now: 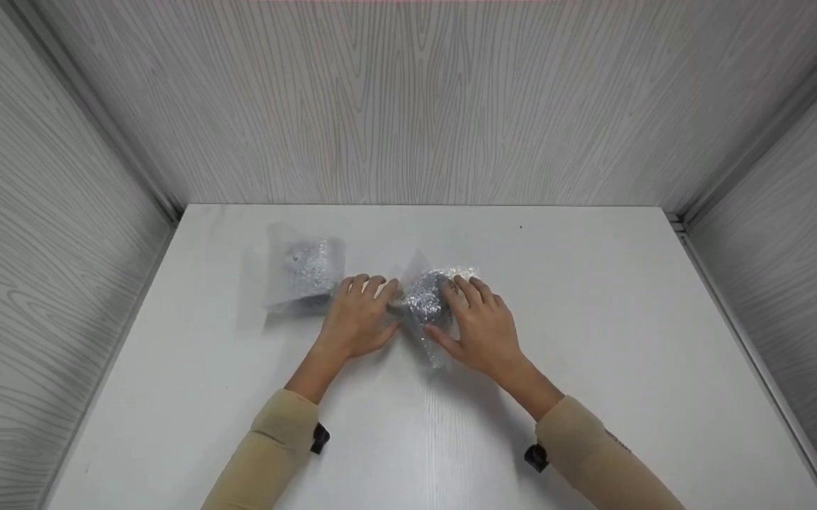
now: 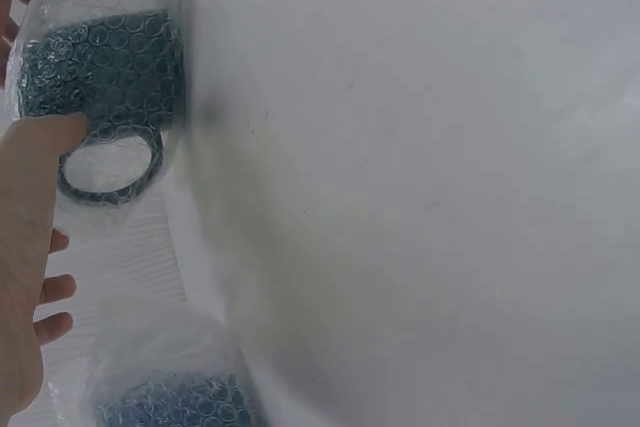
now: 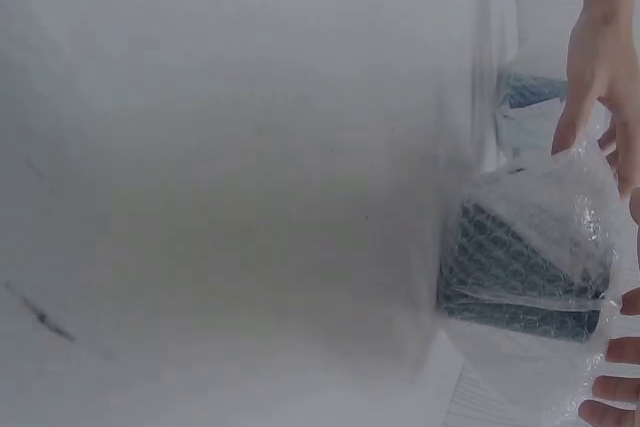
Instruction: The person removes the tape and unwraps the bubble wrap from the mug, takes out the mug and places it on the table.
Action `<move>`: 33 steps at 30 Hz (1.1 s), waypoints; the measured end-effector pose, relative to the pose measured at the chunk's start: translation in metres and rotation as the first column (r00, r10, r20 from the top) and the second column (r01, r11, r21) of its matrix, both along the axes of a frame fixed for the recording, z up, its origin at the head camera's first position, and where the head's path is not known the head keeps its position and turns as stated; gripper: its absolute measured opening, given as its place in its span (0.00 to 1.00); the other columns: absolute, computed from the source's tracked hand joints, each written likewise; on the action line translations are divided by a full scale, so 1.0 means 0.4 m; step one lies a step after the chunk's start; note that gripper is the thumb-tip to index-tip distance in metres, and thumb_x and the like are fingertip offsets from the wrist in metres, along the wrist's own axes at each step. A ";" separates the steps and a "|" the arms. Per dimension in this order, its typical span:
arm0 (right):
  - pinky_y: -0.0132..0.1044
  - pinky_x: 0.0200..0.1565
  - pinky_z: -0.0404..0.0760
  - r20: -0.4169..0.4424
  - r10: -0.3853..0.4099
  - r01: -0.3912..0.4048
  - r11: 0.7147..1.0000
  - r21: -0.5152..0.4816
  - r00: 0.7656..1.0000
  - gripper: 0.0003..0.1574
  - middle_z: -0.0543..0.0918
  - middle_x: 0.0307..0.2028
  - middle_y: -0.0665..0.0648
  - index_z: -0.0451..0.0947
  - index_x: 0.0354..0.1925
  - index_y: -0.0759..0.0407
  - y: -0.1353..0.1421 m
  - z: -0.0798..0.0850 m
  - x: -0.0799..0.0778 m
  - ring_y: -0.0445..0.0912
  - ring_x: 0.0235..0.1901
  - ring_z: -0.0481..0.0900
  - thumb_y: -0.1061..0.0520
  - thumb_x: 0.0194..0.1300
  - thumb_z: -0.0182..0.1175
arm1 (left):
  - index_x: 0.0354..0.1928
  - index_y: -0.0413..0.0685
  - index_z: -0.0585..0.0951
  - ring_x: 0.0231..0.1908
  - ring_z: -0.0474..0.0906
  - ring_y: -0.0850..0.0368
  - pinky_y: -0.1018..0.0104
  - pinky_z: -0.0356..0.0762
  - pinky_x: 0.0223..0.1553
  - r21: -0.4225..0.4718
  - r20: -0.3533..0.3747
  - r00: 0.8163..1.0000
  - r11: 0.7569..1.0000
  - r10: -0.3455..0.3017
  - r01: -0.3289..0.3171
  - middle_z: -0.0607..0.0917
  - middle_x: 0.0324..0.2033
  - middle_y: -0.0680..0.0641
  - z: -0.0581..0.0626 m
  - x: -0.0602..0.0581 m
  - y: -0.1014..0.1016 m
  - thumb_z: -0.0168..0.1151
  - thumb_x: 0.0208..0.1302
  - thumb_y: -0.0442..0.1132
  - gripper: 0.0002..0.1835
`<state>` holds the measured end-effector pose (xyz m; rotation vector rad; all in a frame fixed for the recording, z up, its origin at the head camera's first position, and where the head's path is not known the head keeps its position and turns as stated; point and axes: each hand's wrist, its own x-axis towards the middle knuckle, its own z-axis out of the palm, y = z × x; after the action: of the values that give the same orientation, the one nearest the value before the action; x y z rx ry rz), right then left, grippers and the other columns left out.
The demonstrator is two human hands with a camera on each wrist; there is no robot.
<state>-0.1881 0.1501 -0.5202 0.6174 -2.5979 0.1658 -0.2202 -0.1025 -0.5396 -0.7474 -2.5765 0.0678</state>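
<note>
Bubble-wrap bag in the hands [image 1: 423, 297]: held just toward 12 o'clock from the tabletop's middle; a dark flat piece [image 2: 130, 67] and a dark ring [image 2: 157, 155] are enclosed in it. Whether the tabletop is touched cannot be told.
Left wall [image 1: 47, 283]: pale wood-grain, met at 9 o'clock by the tabletop's left edge.
Second bubble-wrap bag [image 1: 306, 262]: laid toward 10 o'clock, just beside the left hand; something dark is contained.
Left hand [image 1: 359, 319]: the held bag's left edge is gripped between thumb and fingers.
Back wall [image 1: 408, 106]: met by the tabletop's far edge at 12 o'clock.
Right hand [image 1: 483, 333]: the same bag's right side is gripped, fingers laid over it, thumb on the 6 o'clock side.
Right sleeve [image 1: 592, 453]: edged by a patterned strip too small to be read.
Tabletop [image 1: 628, 319]: white, spread broadly toward 3 o'clock from the right hand.
Right wall [image 1: 791, 283]: met by the right edge.
</note>
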 end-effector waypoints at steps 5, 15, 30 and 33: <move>0.58 0.54 0.87 -0.027 -0.072 0.073 0.997 0.003 0.997 0.50 0.82 0.65 0.63 0.77 0.69 0.55 -0.023 -0.007 0.005 0.62 0.64 0.82 0.22 0.64 0.63 | 0.62 0.51 0.77 0.56 0.83 0.44 0.48 0.82 0.58 0.015 -0.005 1.000 1.000 0.000 0.000 0.86 0.55 0.45 -0.004 -0.007 0.009 0.71 0.62 0.59 0.32; 0.56 0.52 0.88 -0.060 -0.103 0.106 0.993 0.060 0.993 0.50 0.84 0.64 0.62 0.78 0.66 0.55 -0.028 -0.013 -0.002 0.61 0.62 0.83 0.23 0.61 0.66 | 0.57 0.51 0.80 0.56 0.84 0.46 0.51 0.84 0.58 0.042 -0.033 0.999 0.999 0.005 -0.004 0.87 0.53 0.46 -0.007 0.001 0.019 0.72 0.64 0.59 0.27; 0.57 0.51 0.88 -0.016 -0.016 0.017 0.997 0.072 1.000 0.48 0.82 0.66 0.60 0.75 0.69 0.53 0.015 -0.019 -0.006 0.60 0.64 0.82 0.27 0.63 0.66 | 0.50 0.52 0.80 0.52 0.84 0.48 0.54 0.84 0.54 0.039 -0.082 0.997 0.999 -0.017 0.020 0.86 0.47 0.48 -0.013 0.032 0.020 0.72 0.63 0.62 0.25; 0.56 0.50 0.88 -0.009 -0.005 0.005 0.997 0.080 1.000 0.46 0.82 0.67 0.59 0.76 0.68 0.52 0.024 -0.016 -0.008 0.60 0.64 0.82 0.28 0.63 0.67 | 0.49 0.52 0.80 0.52 0.84 0.48 0.54 0.85 0.54 0.048 -0.088 0.996 0.998 -0.026 0.030 0.86 0.46 0.48 -0.017 0.039 0.023 0.72 0.63 0.62 0.25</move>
<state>-0.1912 0.1597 -0.5266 0.6383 -2.6077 0.0578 -0.2045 -0.0932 -0.5463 -0.7456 -2.4747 0.0272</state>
